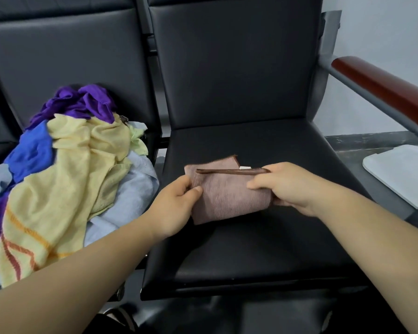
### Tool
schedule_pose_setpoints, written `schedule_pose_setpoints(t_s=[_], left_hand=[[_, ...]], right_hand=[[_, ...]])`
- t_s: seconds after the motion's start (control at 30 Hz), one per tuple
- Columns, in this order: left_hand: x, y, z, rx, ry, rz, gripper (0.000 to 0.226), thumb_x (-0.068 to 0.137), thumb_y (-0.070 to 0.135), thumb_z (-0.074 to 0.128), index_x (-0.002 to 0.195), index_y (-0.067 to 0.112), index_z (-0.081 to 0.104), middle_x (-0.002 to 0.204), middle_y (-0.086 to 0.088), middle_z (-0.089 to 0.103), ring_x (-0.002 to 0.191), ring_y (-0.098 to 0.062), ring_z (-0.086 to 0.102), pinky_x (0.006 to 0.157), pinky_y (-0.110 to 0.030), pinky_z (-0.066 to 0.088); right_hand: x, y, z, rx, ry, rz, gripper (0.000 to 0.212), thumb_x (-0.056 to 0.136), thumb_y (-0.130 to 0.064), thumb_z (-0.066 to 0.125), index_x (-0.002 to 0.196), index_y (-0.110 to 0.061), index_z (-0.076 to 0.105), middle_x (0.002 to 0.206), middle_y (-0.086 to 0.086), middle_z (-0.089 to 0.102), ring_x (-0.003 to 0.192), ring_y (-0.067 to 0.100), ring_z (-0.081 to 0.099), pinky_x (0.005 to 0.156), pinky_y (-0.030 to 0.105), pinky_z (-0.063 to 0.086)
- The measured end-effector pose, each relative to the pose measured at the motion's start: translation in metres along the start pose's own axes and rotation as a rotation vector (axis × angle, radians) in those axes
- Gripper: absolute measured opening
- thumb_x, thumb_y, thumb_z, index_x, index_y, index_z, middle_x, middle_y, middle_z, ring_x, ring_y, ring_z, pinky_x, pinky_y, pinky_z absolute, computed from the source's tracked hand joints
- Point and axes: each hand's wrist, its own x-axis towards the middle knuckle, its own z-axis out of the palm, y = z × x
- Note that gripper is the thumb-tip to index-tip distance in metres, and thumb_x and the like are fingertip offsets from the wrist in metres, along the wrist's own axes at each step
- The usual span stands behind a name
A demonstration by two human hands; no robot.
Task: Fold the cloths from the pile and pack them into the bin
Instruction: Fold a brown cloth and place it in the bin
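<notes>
Pink-brown cloth (pixel 227 196), folded small, on chair seat (pixel 251 249); left hand (pixel 176 208) and right hand (pixel 287 186) pinch opposite ends, squaring fold; unfolded pile (pixel 65 177) alongside.

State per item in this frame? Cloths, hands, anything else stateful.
pink cloth: folded, on the black seat, held at both ends.
left hand: pinching the cloth's left edge.
right hand: gripping the cloth's right edge.
cloth pile: unfolded, heaped left of that seat.
white object: on the floor at right, cropped; contents not visible.
</notes>
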Motion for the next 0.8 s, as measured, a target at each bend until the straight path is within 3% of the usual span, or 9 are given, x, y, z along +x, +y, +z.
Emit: schedule_pose_setpoints(t_s=[0.07, 0.17, 0.23, 0.3, 0.37, 0.43, 0.6, 0.67, 0.8], left_hand=[[0.001, 0.001, 0.004, -0.202, 0.006, -0.141, 0.023, 0.1, 0.027, 0.055, 0.077, 0.021, 0.057, 0.069, 0.006, 0.057, 0.068, -0.013, 0.054, 0.068, -0.039, 0.053], [0.002, 0.001, 0.007, -0.271, 0.085, -0.278, 0.027, 0.104, 0.022, 0.05, 0.078, 0.016, 0.051, 0.071, 0.0, 0.05, 0.064, -0.016, 0.05, 0.065, -0.035, 0.05], [0.005, 0.001, 0.006, -0.277, 0.126, -0.328, 0.023, 0.105, 0.025, 0.048, 0.086, 0.013, 0.054, 0.078, -0.003, 0.054, 0.071, -0.019, 0.054, 0.066, -0.038, 0.054], [0.008, 0.002, 0.004, -0.283, 0.144, -0.354, 0.023, 0.106, 0.028, 0.048, 0.096, 0.01, 0.057, 0.085, -0.005, 0.059, 0.076, -0.02, 0.06, 0.066, -0.038, 0.059], [0.011, 0.003, 0.003, -0.287, 0.112, -0.352, 0.022, 0.105, 0.029, 0.051, 0.102, 0.009, 0.058, 0.088, -0.005, 0.063, 0.081, -0.022, 0.065, 0.073, -0.043, 0.063], [0.011, 0.003, 0.0, -0.287, 0.039, -0.317, 0.013, 0.102, 0.024, 0.057, 0.102, 0.012, 0.056, 0.088, -0.003, 0.065, 0.082, -0.023, 0.067, 0.078, -0.046, 0.061], [0.017, -0.002, -0.005, -0.126, -0.085, -0.2, 0.026, 0.094, 0.005, 0.064, 0.104, 0.014, 0.042, 0.079, -0.003, 0.056, 0.063, -0.016, 0.056, 0.059, -0.034, 0.052], [0.021, -0.005, -0.006, -0.068, -0.069, -0.172, 0.028, 0.093, 0.0, 0.062, 0.104, 0.014, 0.039, 0.077, -0.003, 0.051, 0.06, -0.016, 0.052, 0.057, -0.036, 0.052], [0.03, -0.01, -0.004, 0.004, -0.008, -0.099, 0.028, 0.096, 0.0, 0.059, 0.106, 0.013, 0.036, 0.074, -0.001, 0.053, 0.053, -0.014, 0.052, 0.049, -0.033, 0.052]], right_hand=[[0.003, -0.002, 0.004, 0.154, -0.02, -0.005, 0.012, 0.092, -0.023, 0.074, 0.1, -0.018, 0.08, 0.1, -0.002, 0.08, 0.104, 0.02, 0.073, 0.099, 0.04, 0.056], [0.012, 0.0, 0.011, 0.036, -0.04, -0.069, 0.015, 0.091, -0.028, 0.075, 0.104, -0.023, 0.08, 0.101, -0.009, 0.08, 0.102, 0.014, 0.074, 0.099, 0.036, 0.056], [0.02, 0.005, 0.016, -0.148, -0.042, -0.07, 0.018, 0.087, -0.03, 0.077, 0.102, -0.02, 0.079, 0.098, -0.008, 0.079, 0.093, 0.013, 0.074, 0.09, 0.033, 0.058], [0.028, 0.01, 0.021, -0.332, -0.019, -0.049, 0.02, 0.085, -0.029, 0.076, 0.086, -0.009, 0.07, 0.082, -0.002, 0.069, 0.075, 0.015, 0.065, 0.069, 0.031, 0.051], [0.034, 0.011, 0.023, -0.466, 0.036, -0.047, 0.025, 0.087, -0.025, 0.073, 0.073, -0.013, 0.056, 0.072, 0.0, 0.055, 0.064, 0.016, 0.051, 0.058, 0.031, 0.038], [0.04, 0.012, 0.023, -0.539, 0.061, -0.061, 0.026, 0.091, -0.026, 0.069, 0.073, -0.016, 0.053, 0.074, -0.002, 0.056, 0.066, 0.015, 0.051, 0.057, 0.03, 0.036], [0.052, 0.014, 0.022, -0.616, 0.072, -0.109, 0.011, 0.102, -0.034, 0.055, 0.1, -0.024, 0.057, 0.101, -0.005, 0.062, 0.092, 0.016, 0.06, 0.07, 0.03, 0.042], [0.055, 0.014, 0.023, -0.643, 0.089, -0.097, 0.017, 0.105, -0.036, 0.051, 0.111, -0.021, 0.054, 0.103, -0.004, 0.061, 0.091, 0.016, 0.06, 0.071, 0.032, 0.043], [0.06, 0.014, 0.026, -0.676, 0.106, -0.073, 0.02, 0.107, -0.036, 0.046, 0.112, -0.017, 0.049, 0.099, -0.001, 0.059, 0.085, 0.016, 0.059, 0.067, 0.033, 0.045]])
